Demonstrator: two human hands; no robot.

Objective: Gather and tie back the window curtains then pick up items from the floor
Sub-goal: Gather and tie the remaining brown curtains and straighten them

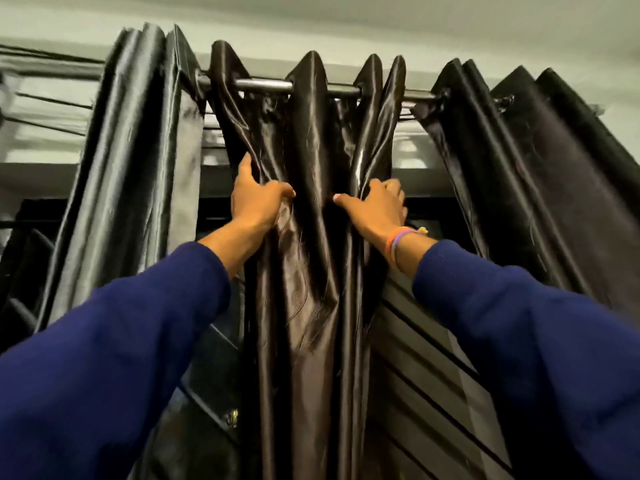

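Head view, looking up at a window. A metal curtain rod (263,85) runs left to right below the ceiling, carrying three dark satin panels on eyelets. The middle curtain (308,258), brown and glossy, is bunched into narrow folds between two hands. The left hand (254,199) grips its left edge, fingers curled into the cloth, thumb pointing right. The right hand (375,206) grips its right edge, thumb pointing left; coloured wristbands (398,242) circle that wrist. Both arms wear blue sleeves (114,341). The left curtain (138,150) and right curtain (540,174) hang apart from the middle one. Dark horizontal window bars (422,355) show at lower right.
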